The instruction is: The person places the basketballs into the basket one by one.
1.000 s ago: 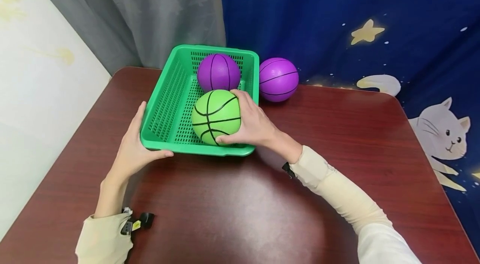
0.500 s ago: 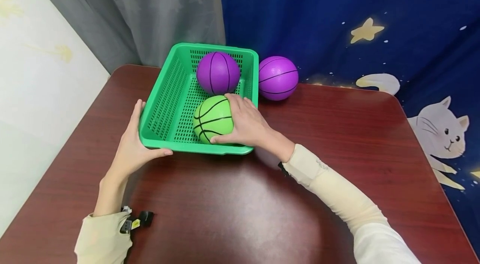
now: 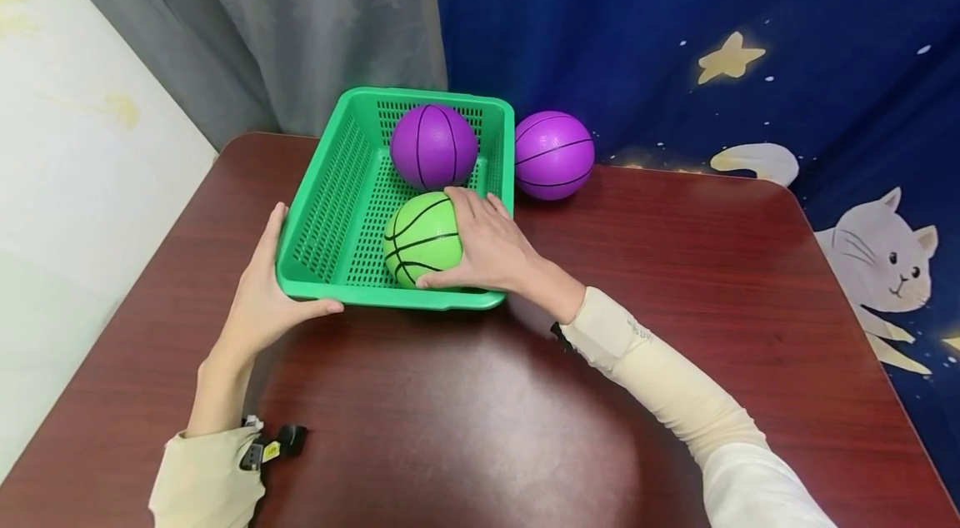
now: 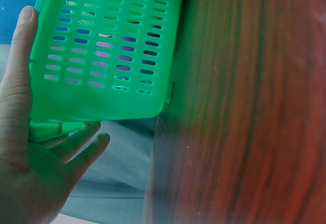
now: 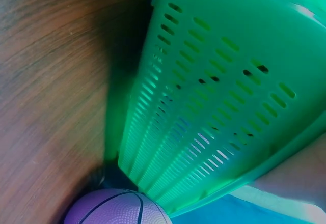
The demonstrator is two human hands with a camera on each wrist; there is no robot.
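In the head view a green basketball [image 3: 422,241] with black lines sits low in the near right part of a green plastic basket [image 3: 390,296]. My right hand [image 3: 491,249] holds that ball from its right side, thumb at the front and fingers over the top. Behind it in the basket is a purple basketball [image 3: 435,148]. My left hand [image 3: 258,295] rests against the basket's near left corner, thumb along the front rim and straight fingers along the left side. The left wrist view has the left hand [image 4: 30,147] with fingers spread beside the slotted basket wall [image 4: 109,56].
A second purple basketball [image 3: 553,156] sits on the table just right of the basket; the right wrist view catches its top [image 5: 119,208] beside the slotted wall. The dark red wooden table [image 3: 675,261] backs onto grey and blue curtains [image 3: 600,20]. A white wall [image 3: 67,178] rises at left.
My right hand has lowered the green basketball deeper into the basket, the ball turning slightly; over the last half second both barely move. My left hand stays at the basket corner.
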